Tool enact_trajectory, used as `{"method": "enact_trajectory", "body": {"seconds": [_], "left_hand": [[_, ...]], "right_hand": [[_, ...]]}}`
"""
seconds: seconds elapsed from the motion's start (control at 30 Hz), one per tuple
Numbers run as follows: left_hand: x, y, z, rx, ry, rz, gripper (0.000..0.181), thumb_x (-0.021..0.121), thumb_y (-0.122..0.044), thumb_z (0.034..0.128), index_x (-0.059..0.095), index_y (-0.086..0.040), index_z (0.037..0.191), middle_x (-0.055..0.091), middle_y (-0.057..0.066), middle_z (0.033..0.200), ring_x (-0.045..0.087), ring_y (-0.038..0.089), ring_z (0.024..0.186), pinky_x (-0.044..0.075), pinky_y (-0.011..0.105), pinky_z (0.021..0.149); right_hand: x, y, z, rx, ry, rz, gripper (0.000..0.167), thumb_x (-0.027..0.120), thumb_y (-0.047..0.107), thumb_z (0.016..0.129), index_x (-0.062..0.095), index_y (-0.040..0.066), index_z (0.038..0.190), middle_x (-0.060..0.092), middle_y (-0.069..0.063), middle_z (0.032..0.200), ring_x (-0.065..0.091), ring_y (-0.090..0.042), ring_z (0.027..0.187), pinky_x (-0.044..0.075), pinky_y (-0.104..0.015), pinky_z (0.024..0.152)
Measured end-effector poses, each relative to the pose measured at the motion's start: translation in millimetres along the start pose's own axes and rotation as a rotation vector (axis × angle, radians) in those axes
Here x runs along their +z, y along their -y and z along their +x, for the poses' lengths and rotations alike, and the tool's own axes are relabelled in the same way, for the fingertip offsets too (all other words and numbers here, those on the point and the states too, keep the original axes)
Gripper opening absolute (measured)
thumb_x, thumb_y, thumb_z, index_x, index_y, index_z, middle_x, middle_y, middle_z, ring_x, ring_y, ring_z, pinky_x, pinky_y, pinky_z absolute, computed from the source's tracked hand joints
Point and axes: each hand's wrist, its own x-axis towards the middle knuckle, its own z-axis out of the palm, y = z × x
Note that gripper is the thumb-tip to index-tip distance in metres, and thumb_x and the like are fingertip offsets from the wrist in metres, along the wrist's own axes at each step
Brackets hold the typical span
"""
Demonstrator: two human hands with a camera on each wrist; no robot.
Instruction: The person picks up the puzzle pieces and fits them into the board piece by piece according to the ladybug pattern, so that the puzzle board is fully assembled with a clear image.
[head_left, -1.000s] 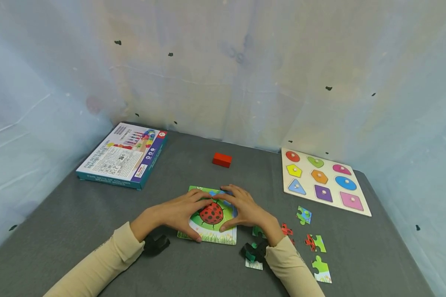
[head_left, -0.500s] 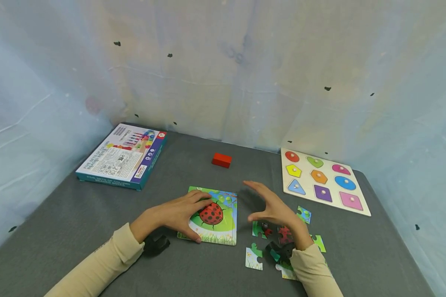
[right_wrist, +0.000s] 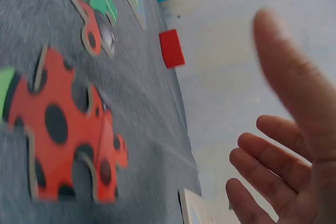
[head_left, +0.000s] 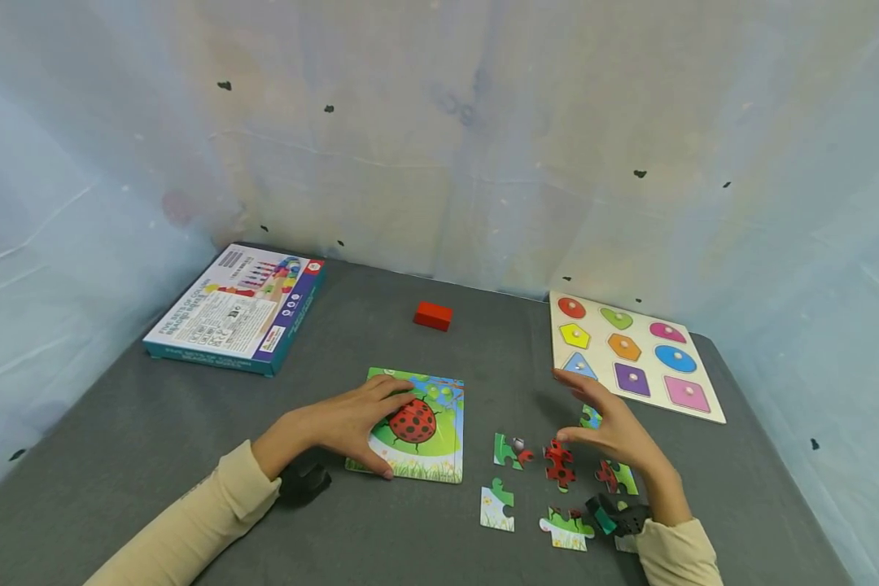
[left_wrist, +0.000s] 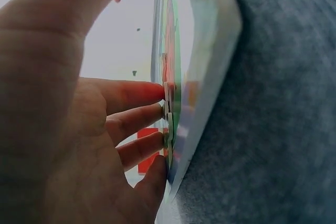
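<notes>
A ladybug picture puzzle (head_left: 443, 439) is laid flat on the grey-covered table (head_left: 381, 537). Its left part is overlapped by the left hand (head_left: 347, 423), whose fingers are spread, with the fingertips rested on the picture and the thumb set near the bottom edge. The right hand (head_left: 618, 427) is held above the table, to the right of the puzzle, with its thumb parted widely from the fingers. Below it, a red spotted jigsaw piece (head_left: 559, 464) is seen, with a green piece showing a ladybug's head (head_left: 504, 452) just to its left. Two grass-edged pieces (head_left: 567, 535) are placed nearer the person. Farther back, a red block (head_left: 433, 316), a knobbed shape board (head_left: 596, 335) and a boxed set (head_left: 223, 313) are seen.
</notes>
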Motion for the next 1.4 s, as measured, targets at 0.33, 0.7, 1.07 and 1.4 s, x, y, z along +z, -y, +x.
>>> {"method": "enact_trajectory", "body": {"seconds": [0.33, 0.7, 1.07, 1.4], "left_hand": [[-2.4, 0.1, -0.6, 0.025, -0.008, -0.024, 0.101, 0.072, -0.06, 0.0697, 0.032, -0.006, 0.144, 0.024, 0.011, 0.149, 0.023, 0.026, 0.133, 0.033, 0.048, 0.102], [-3.0, 0.6, -0.9, 0.029, -0.011, -0.017, 0.099, 0.071, -0.06, 0.0703, 0.032, -0.007, 0.144, 0.024, 0.012, 0.149, 0.024, 0.026, 0.133, 0.033, 0.048, 0.102], [-2.7, -3.3, 0.2, 0.007, -0.003, 0.031, 0.098, 0.069, -0.062, 0.0717, 0.032, -0.009, 0.145, 0.026, 0.009, 0.149, 0.026, 0.022, 0.133, 0.033, 0.044, 0.103], [-3.0, -4.5, 2.9, -0.013, -0.006, 0.021, 0.092, 0.069, -0.059, 0.0736, 0.035, -0.01, 0.144, 0.029, 0.007, 0.147, 0.027, 0.023, 0.131, 0.035, 0.044, 0.102]], "right_hand": [[-13, -12, -16.5, 0.004, -0.051, 0.022, 0.072, 0.075, 0.007, 0.077, 0.04, 0.007, 0.14, 0.043, -0.017, 0.138, 0.04, 0.0, 0.124, 0.032, -0.011, 0.098], [-22, -33, -29.0, 0.059, -0.079, -0.112, 0.054, 0.072, 0.008, 0.081, 0.051, -0.002, 0.129, 0.052, -0.018, 0.124, 0.047, -0.003, 0.115, 0.036, -0.011, 0.093], [-18, -50, -38.8, 0.174, -0.038, -0.237, 0.06, 0.08, 0.021, 0.073, 0.056, 0.0, 0.125, 0.05, -0.017, 0.118, 0.044, -0.035, 0.107, 0.034, -0.057, 0.086], [-16, -53, -37.7, 0.158, -0.031, -0.231, 0.051, 0.077, 0.021, 0.077, 0.059, 0.003, 0.121, 0.053, -0.013, 0.115, 0.049, -0.035, 0.105, 0.038, -0.059, 0.086]]}}
